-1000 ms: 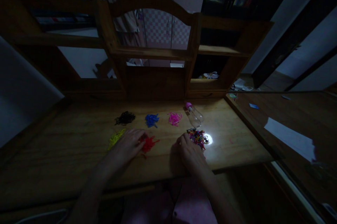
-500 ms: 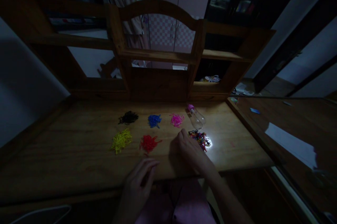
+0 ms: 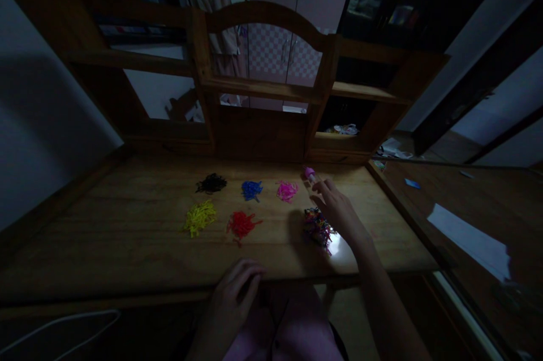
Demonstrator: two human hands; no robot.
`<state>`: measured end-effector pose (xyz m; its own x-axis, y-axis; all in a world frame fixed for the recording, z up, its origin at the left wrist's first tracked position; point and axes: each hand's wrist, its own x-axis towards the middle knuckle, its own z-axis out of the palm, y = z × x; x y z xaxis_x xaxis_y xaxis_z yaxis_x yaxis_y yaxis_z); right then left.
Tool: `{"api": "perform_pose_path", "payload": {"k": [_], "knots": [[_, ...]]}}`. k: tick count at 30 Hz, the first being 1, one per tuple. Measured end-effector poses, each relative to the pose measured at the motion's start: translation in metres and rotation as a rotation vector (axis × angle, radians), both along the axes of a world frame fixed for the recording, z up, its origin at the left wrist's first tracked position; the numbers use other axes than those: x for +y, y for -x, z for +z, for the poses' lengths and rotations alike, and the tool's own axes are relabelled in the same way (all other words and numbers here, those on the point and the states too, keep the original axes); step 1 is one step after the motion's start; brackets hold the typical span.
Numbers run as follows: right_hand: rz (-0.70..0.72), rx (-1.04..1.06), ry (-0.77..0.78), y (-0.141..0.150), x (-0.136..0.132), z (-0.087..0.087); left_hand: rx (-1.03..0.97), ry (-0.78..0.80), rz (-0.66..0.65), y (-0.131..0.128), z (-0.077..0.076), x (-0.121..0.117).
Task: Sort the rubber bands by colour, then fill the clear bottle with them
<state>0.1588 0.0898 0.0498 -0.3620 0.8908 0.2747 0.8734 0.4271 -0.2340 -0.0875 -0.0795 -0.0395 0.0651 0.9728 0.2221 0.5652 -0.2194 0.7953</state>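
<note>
**Your right hand (image 3: 341, 214) is hovering over the bottle (image 3: 310, 172) while the colours are lying apart**

Beyond all your fingers, the wooden shelf unit (image 3: 263, 137) is standing along the far edge of the desk (image 3: 131, 236), whose surface is spreading ahead of you and carrying everything in flat reach. The bottle is lying just past your right fingertips; its pink cap is showing, but your hand is hiding most of its body. The mixed pile (image 3: 316, 228) is sitting on the near side of those fingertips, partly under your palm, probably so that its tangled pieces are staying close to that hand.

The single-colour piles are lying well apart, seemingly to stop shades from mingling. The yellow pile (image 3: 200, 218) is resting ahead and to the left of your left fingers, the red pile (image 3: 242, 224) straight ahead of them. Farther out, the black pile (image 3: 211, 183) and blue pile (image 3: 251, 190) are lying in a back row, ending with the pink pile (image 3: 287, 191) left of your right fingertips.

Your right fingers are spreading, thumb apart, visibly holding nothing; whether they are touching the bottle, you cannot tell. Your left hand (image 3: 236, 297) is resting near the desk's front edge, fingers loosely curling towards the thumb; any small piece between those tips is too dark to tell.
</note>
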Motion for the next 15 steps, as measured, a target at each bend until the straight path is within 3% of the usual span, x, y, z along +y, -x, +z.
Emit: {"api": "perform_pose_path", "payload": {"k": [5, 8, 15], "knots": [[0.002, 0.134, 0.235, -0.024, -0.050, -0.027, 0.046, -0.074, 0.021, 0.000, -0.009, 0.000], [-0.004, 0.193, 0.243, -0.022, -0.068, -0.043, 0.066, -0.082, 0.024, 0.000, -0.011, 0.000], [-0.034, 0.130, 0.192, -0.006, -0.068, -0.050, 0.069, -0.072, 0.019, -0.001, -0.009, -0.001]]}}
